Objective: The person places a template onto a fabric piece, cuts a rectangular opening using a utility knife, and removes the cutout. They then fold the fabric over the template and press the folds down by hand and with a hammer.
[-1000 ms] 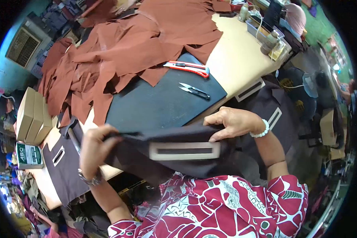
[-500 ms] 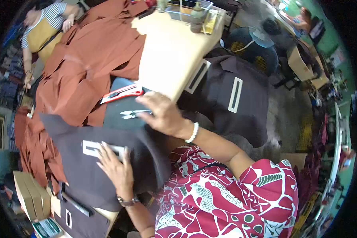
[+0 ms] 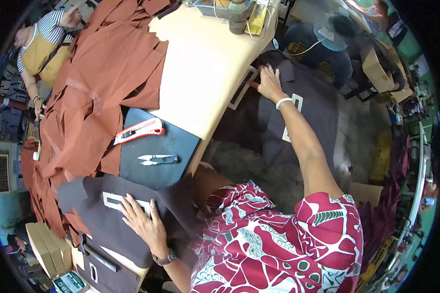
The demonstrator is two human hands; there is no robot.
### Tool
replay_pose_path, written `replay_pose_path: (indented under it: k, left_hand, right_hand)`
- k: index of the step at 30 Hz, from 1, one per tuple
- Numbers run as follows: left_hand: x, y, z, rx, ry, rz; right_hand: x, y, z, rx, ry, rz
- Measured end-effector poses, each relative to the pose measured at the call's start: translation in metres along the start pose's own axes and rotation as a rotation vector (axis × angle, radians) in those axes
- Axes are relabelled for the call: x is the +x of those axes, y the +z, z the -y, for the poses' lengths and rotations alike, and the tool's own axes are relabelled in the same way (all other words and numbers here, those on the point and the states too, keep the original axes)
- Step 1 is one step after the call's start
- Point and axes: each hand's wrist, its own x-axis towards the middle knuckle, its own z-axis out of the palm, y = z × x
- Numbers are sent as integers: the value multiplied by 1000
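Note:
My left hand (image 3: 145, 225) lies flat with fingers spread on a dark brown-grey fabric piece (image 3: 102, 234). Its fingertips touch a white rectangular frame patch (image 3: 113, 200) on that cloth. My right hand (image 3: 270, 83), with a white beaded bracelet, reaches to another dark fabric piece (image 3: 313, 117) hanging past the table's right edge. Its fingers are apart at the fabric's upper edge, beside a white frame patch (image 3: 239, 93); a second patch (image 3: 287, 134) is partly behind my forearm. Between the hands, a red-and-white box cutter (image 3: 141, 130) and thread snips (image 3: 159, 159) rest on a black board (image 3: 181, 146).
Rust-brown cloth (image 3: 102, 63) covers the table's left side. A bottle (image 3: 237, 19) and a basket (image 3: 212, 9) stand at the far end of the cream tabletop (image 3: 205, 58). Another person (image 3: 46, 53) is beyond the cloth. Cardboard boxes (image 3: 46, 249) sit at lower left.
My right hand has moved from above the snips, away to the right, onto the hanging dark fabric. The box cutter and snips now show fully. My left hand stays on its fabric piece.

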Motion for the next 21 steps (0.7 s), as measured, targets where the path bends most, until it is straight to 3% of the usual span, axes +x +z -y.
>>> replay_pose_path:
  k: [2, 3, 6, 10, 14, 15, 18, 19, 21]
  left_hand:
    - [3, -2, 1, 1, -8, 7]
    - [4, -2, 1, 0, -15, 14]
    - [6, -6, 12, -18, -10, 23]
    - [8, -7, 11, -17, -14, 15]
    - [12, -12, 16, -22, 1, 27]
    - [13, -14, 14, -16, -3, 32]
    - [11, -15, 13, -17, 3, 26]
    - [12, -15, 14, -22, 9, 21]
    - [13, -13, 17, -27, 20, 10]
  right_hand:
    - [9, 2, -14, 110, -17, 91]
    - [6, 3, -18, 77, -91, -81]
    - [0, -12, -34, 56, 18, -80]
    - [25, -18, -59, -48, 0, -201]
    - [41, -15, -70, -101, 130, -79]
    - [44, -29, -59, 12, 223, -16]
    - [38, -40, -70, 164, 298, -164]
    - [30, -53, -75, 170, 357, -54]
    - [7, -57, -66, 156, 410, -95]
